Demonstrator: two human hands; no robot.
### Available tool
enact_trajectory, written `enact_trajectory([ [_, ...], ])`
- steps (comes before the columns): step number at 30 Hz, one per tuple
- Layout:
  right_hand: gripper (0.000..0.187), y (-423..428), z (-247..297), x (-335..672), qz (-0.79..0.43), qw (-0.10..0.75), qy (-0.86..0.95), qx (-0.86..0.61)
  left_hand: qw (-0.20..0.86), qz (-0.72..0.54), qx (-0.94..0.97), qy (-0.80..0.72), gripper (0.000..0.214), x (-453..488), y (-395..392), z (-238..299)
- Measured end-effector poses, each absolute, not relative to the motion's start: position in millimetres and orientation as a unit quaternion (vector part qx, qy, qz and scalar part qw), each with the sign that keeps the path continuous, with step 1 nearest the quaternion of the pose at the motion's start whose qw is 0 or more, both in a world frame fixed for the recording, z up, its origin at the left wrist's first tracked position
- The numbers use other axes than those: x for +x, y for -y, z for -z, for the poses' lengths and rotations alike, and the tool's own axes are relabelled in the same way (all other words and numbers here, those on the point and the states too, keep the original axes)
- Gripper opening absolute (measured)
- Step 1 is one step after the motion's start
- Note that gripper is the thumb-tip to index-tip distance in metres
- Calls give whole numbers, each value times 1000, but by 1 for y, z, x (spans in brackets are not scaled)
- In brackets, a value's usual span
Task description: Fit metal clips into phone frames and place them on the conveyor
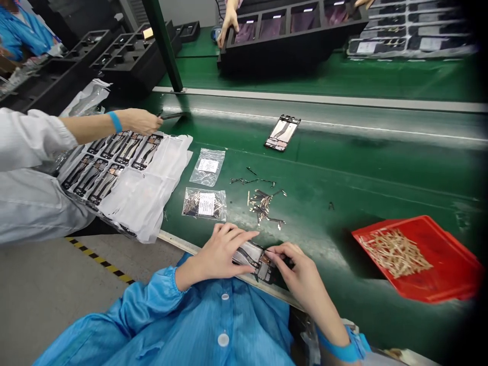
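A phone frame (249, 254) with a dark flex strip along it lies at the front edge of the green work surface. Around its left part my left hand (217, 253) is closed, thumb on the near side and fingers on the far side. My right hand (299, 267) pinches at the frame's right end, and whatever is between its fingertips is too small to make out. Just beyond my hands is a loose pile of small black and gold parts (262, 203). Two labelled plastic bags, one with small parts (204, 203) and one flatter bag (208, 166), lie left of the pile.
Another phone frame (282, 133) lies farther back. At right stands a red bin (450, 259) of thin tan pieces. On the left, a co-worker's hand (143, 121) reaches over a white tray (152, 188) of phone frames. Another person's hand (229, 23) holds a black tray (274, 56) behind.
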State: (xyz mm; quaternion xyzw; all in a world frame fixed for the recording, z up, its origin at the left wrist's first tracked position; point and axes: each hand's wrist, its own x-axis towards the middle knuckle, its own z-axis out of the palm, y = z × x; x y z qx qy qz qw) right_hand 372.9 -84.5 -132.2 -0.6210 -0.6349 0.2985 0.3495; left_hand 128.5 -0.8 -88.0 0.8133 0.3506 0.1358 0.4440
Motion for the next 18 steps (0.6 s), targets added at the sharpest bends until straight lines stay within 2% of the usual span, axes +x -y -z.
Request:
enact_trajectory([
  [2, 39, 84, 135, 372, -313, 333, 629, -629, 362, -94, 865, -334, 100, 122, 3, 94],
  [5, 37, 85, 135, 372, -325, 314, 623, -639, 323, -67, 887, -322, 103, 117, 3, 103],
  [18, 32, 88, 142, 366, -280, 326, 638, -639, 314, -74, 890, -321, 101, 115, 5, 112],
])
